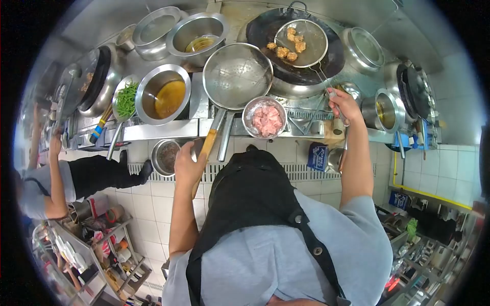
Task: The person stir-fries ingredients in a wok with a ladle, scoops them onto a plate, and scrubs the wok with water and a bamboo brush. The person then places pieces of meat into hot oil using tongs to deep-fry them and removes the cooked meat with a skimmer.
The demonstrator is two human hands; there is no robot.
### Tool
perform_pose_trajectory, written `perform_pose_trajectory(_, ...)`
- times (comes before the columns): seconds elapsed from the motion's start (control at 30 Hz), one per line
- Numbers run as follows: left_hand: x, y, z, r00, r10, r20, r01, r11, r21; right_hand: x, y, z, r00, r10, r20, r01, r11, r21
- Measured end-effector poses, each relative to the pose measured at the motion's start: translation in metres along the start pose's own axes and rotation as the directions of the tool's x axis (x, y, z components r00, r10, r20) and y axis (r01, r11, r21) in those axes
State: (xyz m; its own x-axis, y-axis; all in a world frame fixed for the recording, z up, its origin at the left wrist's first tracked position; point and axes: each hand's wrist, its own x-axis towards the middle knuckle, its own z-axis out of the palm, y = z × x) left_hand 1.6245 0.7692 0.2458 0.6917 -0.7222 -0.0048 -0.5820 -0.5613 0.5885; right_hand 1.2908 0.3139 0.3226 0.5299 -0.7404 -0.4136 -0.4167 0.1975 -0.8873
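My right hand (344,106) is closed around the metal handle of a mesh skimmer (315,43). The skimmer lies over a large black wok (258,35), with several browned fried pieces (291,47) in and beside its mesh. My left hand (187,166) is curled beside the wooden handle (207,144) below a wide round strainer (238,76). A dark grey edge shows between thumb and fingers; what this hand grips cannot be made out. Right of the strainer handles stands a bowl of raw pinkish meat (267,121).
Pots of oil (163,95) and a pan of green beans (126,100) stand to the left. Another pot (386,110) is at the right. A pot (164,157) sits below the counter edge. A co-worker (48,178) stands at far left; shelves (109,255) are behind.
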Motion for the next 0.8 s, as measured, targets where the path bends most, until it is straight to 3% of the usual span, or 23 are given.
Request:
perform_pose_trajectory(0.03,-0.004,-0.012,-0.008,0.998,-0.046,0.053,0.043,0.997,0.057,0.0,0.0,0.004,1.0,0.0,-0.012,0.0,1.0,0.014)
perform_pose_trajectory(0.13,0.002,-0.064,0.001,0.881,-0.09,0.464,0.138,0.988,-0.071,-0.01,-0.021,0.032,0.998,0.052,-0.04,-0.049,0.996,0.081)
perform_pose_trajectory(0.23,0.013,-0.074,0.003,0.673,-0.021,0.74,0.44,0.815,-0.377,0.009,-0.016,0.047,0.991,0.075,0.106,-0.1,0.963,0.252)
perform_pose_trajectory(0.27,0.014,-0.063,-0.005,0.625,-0.036,0.78,0.535,0.747,-0.394,0.001,-0.027,0.066,0.992,0.125,0.015,-0.125,0.964,0.234)
perform_pose_trajectory(0.37,0.013,-0.069,-0.002,0.613,0.121,0.781,0.608,0.559,-0.564,0.012,-0.02,0.085,0.992,0.106,0.068,-0.123,0.926,0.356)
perform_pose_trajectory(0.47,0.002,-0.066,-0.008,0.708,0.092,0.7,0.533,0.58,-0.616,0.009,-0.014,0.089,0.989,0.07,0.13,-0.121,0.889,0.441)
perform_pose_trajectory(0.57,-0.016,-0.051,-0.031,0.817,-0.026,0.576,0.374,0.785,-0.495,0.012,-0.006,0.085,0.984,0.024,0.176,-0.107,0.872,0.478)
perform_pose_trajectory(0.67,-0.039,-0.046,-0.04,0.903,-0.085,0.421,0.249,0.902,-0.354,0.018,-0.002,0.081,0.979,-0.014,0.201,-0.091,0.858,0.505)
perform_pose_trajectory(0.8,-0.066,-0.024,-0.057,0.927,-0.235,0.292,0.297,0.936,-0.19,0.017,0.0,0.082,0.985,-0.019,0.173,-0.072,0.86,0.506)
